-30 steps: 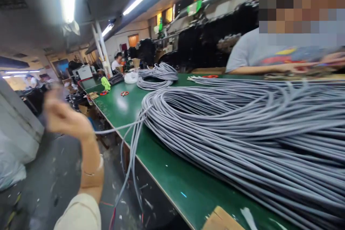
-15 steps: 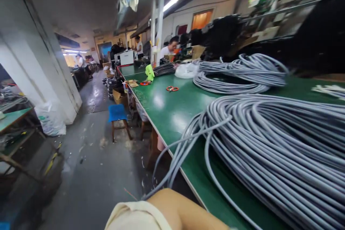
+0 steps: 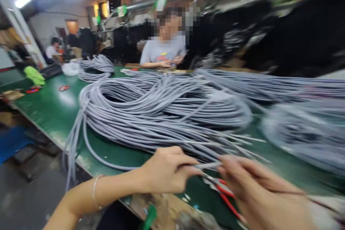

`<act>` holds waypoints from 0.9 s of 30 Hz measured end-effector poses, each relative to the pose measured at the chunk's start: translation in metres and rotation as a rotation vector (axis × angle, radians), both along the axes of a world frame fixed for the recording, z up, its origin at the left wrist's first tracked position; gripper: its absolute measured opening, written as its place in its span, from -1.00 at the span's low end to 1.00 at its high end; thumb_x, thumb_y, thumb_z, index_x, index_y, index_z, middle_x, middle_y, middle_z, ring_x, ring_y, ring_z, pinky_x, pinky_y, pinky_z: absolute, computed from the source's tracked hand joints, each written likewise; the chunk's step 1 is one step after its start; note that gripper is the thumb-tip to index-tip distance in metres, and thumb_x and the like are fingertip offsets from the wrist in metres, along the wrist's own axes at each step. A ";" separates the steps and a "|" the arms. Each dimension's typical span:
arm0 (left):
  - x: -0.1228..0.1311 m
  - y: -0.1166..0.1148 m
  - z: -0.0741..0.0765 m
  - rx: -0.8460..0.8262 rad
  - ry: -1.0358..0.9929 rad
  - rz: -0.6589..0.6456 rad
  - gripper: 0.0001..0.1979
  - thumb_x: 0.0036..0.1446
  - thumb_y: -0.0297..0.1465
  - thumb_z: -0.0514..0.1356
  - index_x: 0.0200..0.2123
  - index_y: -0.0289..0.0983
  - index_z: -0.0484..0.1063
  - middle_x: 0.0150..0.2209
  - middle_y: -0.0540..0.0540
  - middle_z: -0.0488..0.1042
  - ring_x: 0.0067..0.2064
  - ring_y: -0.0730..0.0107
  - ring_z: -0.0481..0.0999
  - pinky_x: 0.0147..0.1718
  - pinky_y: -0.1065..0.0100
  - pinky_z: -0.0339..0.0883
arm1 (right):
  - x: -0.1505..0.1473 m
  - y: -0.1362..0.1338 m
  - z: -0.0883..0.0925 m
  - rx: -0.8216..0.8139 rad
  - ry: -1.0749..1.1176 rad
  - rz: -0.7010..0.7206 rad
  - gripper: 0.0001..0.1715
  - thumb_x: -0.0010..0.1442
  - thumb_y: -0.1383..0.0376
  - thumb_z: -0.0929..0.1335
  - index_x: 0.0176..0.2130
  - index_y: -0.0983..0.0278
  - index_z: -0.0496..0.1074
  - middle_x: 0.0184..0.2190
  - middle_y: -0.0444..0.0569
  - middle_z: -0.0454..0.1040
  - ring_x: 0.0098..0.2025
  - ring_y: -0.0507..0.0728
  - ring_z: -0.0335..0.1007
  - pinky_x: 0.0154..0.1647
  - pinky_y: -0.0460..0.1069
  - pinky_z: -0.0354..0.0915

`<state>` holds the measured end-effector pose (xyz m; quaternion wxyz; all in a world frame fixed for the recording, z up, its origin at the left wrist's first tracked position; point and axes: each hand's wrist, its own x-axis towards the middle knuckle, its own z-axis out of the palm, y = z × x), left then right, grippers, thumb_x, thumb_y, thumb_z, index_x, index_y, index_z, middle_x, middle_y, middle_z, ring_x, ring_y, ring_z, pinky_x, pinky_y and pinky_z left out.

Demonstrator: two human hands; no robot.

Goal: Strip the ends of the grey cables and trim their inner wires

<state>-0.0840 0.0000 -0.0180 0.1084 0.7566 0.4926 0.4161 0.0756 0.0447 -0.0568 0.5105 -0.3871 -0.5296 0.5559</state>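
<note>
A large coil of grey cable (image 3: pixel 129 125) lies on the green table, its loose ends fanned out toward the right. In front of it, my left hand (image 3: pixel 167 170) is closed in a pinch on one cable end. My right hand (image 3: pixel 258 194), blurred by motion, pinches the same cable end (image 3: pixel 206 166) from the right, fingers pressed together. A red-handled cutting tool (image 3: pixel 228 197) shows below the cable end, beside my right hand; whether that hand touches it is unclear.
More grey cable bundles (image 3: pixel 283 86) lie at right, with a blurred clear plastic bag-like heap (image 3: pixel 309 133) nearby. Across the green table (image 3: pixel 58 106) sits a co-worker (image 3: pixel 164 50). Red-handled scissors (image 3: pixel 64 88) lie far left. A blue stool (image 3: pixel 13 145) stands by the table edge.
The view has swung right, from the aisle to the table. Both hands are now visible, holding a cable end; before, only part of an arm and a pale sleeve showed.
</note>
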 end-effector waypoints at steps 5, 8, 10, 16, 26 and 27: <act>-0.009 -0.003 0.000 -0.003 -0.187 -0.047 -0.81 0.09 -0.49 0.14 -0.35 -0.43 0.56 -0.57 -0.09 0.41 -0.53 0.46 0.34 -0.52 0.45 0.22 | -0.025 -0.006 0.035 -0.113 0.083 -0.056 -0.49 -0.40 0.00 0.56 -0.63 0.30 0.37 -0.71 -0.13 0.35 -0.70 -0.12 0.04 -0.75 -0.20 -0.04; -0.008 -0.006 0.002 -0.097 -0.257 -0.036 -0.78 0.09 -0.45 0.14 -0.28 -0.41 0.56 -0.56 -0.07 0.37 -0.52 0.47 0.30 -0.54 0.45 0.15 | -0.030 -0.010 0.040 -0.011 0.037 -0.033 -0.51 -0.28 -0.03 0.52 -0.61 0.29 0.37 -0.71 -0.14 0.33 -0.71 -0.11 0.04 -0.75 -0.20 -0.05; -0.007 -0.006 0.003 -0.157 -0.301 -0.029 -0.75 0.09 -0.44 0.12 -0.24 -0.41 0.56 -0.53 -0.08 0.35 -0.50 0.46 0.29 -0.54 0.45 0.14 | -0.028 -0.011 0.039 0.086 -0.052 -0.031 -0.52 -0.15 -0.04 0.46 -0.61 0.29 0.35 -0.73 -0.16 0.29 -0.72 -0.11 0.02 -0.76 -0.18 -0.07; -0.008 -0.005 0.001 -0.246 -0.410 -0.013 -0.73 0.08 -0.42 0.12 -0.20 -0.37 0.56 -0.50 -0.06 0.33 -0.48 0.47 0.27 -0.53 0.46 0.14 | -0.024 -0.006 0.034 0.349 -0.331 -0.088 -0.57 0.04 -0.03 0.34 -0.53 0.28 0.37 -0.76 -0.22 0.19 -0.74 -0.05 0.08 -0.78 -0.15 0.04; -0.010 -0.006 0.001 -0.252 -0.536 0.025 -0.73 0.11 -0.44 0.12 -0.16 -0.37 0.53 -0.44 -0.07 0.34 -0.53 0.53 0.24 -0.57 0.48 0.14 | -0.028 -0.016 0.033 0.962 -0.644 -0.285 -0.71 0.25 0.28 0.23 -0.43 0.27 0.44 -0.52 -0.08 0.51 -0.52 0.01 0.44 -0.47 -0.15 0.31; -0.010 -0.006 0.001 -0.247 -0.526 0.025 -0.73 0.11 -0.44 0.12 -0.15 -0.37 0.53 -0.44 -0.08 0.34 -0.52 0.53 0.25 -0.56 0.47 0.14 | -0.028 -0.016 0.033 0.966 -0.648 -0.279 -0.70 0.25 0.29 0.23 -0.44 0.27 0.44 -0.52 -0.08 0.51 -0.52 0.01 0.44 -0.47 -0.14 0.31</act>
